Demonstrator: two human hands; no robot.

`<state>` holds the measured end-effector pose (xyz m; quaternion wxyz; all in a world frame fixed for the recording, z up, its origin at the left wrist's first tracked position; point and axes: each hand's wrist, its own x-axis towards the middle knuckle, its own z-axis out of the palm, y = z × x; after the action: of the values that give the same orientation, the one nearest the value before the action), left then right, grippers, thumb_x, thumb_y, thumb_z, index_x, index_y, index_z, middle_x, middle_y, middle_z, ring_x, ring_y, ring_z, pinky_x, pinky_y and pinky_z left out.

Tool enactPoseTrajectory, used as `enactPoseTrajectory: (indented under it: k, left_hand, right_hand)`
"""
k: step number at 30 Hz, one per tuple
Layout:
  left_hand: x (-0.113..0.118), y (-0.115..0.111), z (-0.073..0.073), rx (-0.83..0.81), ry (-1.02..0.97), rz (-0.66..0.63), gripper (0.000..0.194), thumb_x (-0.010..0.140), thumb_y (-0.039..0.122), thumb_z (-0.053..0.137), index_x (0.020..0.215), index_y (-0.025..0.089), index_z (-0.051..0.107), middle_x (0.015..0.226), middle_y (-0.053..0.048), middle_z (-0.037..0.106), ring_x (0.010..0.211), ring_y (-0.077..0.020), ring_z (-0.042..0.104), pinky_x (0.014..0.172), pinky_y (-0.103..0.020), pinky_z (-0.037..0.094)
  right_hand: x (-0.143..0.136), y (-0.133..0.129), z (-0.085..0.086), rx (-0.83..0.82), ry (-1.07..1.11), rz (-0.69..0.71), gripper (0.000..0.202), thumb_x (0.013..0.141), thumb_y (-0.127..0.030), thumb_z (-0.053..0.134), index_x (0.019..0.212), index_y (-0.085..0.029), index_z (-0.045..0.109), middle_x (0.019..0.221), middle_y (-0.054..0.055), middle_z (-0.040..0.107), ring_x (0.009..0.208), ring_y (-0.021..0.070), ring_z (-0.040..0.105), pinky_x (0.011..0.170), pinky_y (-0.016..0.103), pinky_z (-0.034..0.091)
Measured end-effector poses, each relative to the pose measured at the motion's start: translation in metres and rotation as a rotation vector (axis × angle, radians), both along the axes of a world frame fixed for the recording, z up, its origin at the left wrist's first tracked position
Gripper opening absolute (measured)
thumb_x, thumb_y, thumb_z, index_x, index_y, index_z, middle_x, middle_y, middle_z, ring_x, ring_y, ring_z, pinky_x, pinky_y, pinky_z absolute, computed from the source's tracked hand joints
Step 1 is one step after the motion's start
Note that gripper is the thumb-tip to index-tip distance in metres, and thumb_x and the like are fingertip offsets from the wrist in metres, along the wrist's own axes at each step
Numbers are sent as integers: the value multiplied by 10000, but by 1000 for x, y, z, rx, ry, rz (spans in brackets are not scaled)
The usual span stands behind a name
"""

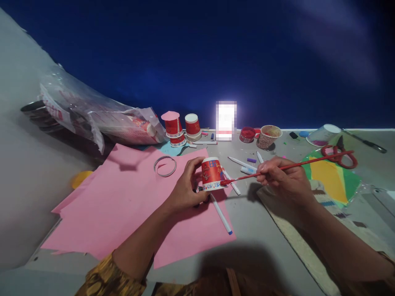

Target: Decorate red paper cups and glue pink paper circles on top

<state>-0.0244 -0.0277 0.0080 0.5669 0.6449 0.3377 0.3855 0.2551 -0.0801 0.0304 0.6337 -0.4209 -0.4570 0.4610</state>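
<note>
In the middle of the head view my left hand [189, 185] is closed round a paper cup [211, 174], held upside down. Red covers most of its side, with blue drawn marks and a patterned white band near the rim. My right hand [282, 179] pinches a red-handled paintbrush [296, 164]. The brush's red-wet tip touches the cup's side near its lower right edge. A white marker with a blue end [221, 216] lies below the cup. Part of the left fingers is hidden behind the cup.
Pink paper sheets [123, 205] spread under my left arm. Decorated cups [172, 125] stand at the back. A red paint jar [247, 134] and a stained paper cup [268, 137] sit behind the brush. Red-handled scissors [347, 160] and a cloth [286, 218] lie to the right.
</note>
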Motion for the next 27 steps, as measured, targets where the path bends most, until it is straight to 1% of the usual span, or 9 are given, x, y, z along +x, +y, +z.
enactPoseTrajectory:
  k: [3,6,10,13,16,21,25,27]
  left_hand:
    - [0,0,0,-14,-3,-15,851,668,66,764,1439,298,487,1515,-104,526,1334,-324,617,1076,-448,552]
    - [1,-2,4,-36,-6,-10,829,685,92,779,1431,294,480,1500,-108,544,1329,-332,620,1018,-426,583]
    - [2,-3,10,-66,24,-9,828,674,110,803,1410,300,474,1475,-104,575,1303,-345,638,980,-439,604]
    - [2,-4,11,-61,26,-13,825,666,111,812,1400,293,483,1468,-109,583,1301,-349,639,968,-430,606]
    - [3,-3,10,-68,3,-15,817,675,132,822,1402,288,483,1457,-114,586,1286,-346,644,922,-399,613]
    - [2,-2,7,-76,7,-29,830,678,129,826,1409,299,474,1454,-104,594,1286,-344,643,934,-398,605]
    - [1,-2,4,-77,-10,-38,837,688,117,817,1426,303,467,1472,-112,583,1317,-348,628,880,-362,610]
    - [1,-2,2,-56,-8,-22,827,695,110,811,1430,290,476,1487,-119,569,1345,-342,610,930,-370,597]
  right_hand:
    - [-4,-2,2,-16,-1,-24,267,817,-453,906,744,-223,790,706,32,726,589,130,689,505,204,583]
    - [-9,-5,3,-26,17,-74,262,823,-446,900,737,-230,780,717,25,709,604,132,671,487,210,568]
    - [-4,-4,0,-15,-7,-48,268,823,-466,896,751,-236,779,729,28,718,597,143,668,497,244,582]
    - [2,-1,-3,-4,-30,-28,262,845,-470,878,771,-237,783,722,26,727,590,140,669,515,247,587]
    - [4,-1,-4,0,-56,0,265,853,-471,871,766,-236,784,702,23,722,606,149,681,520,248,597]
    - [0,-2,-1,2,-18,-45,249,849,-451,879,768,-235,786,726,25,732,603,138,676,518,235,588]
    - [0,-2,0,-3,-21,-24,261,836,-456,888,752,-231,788,695,26,721,587,137,673,512,230,582]
    - [0,-2,1,-7,-22,-29,278,823,-475,894,747,-231,786,701,29,721,598,146,679,507,238,587]
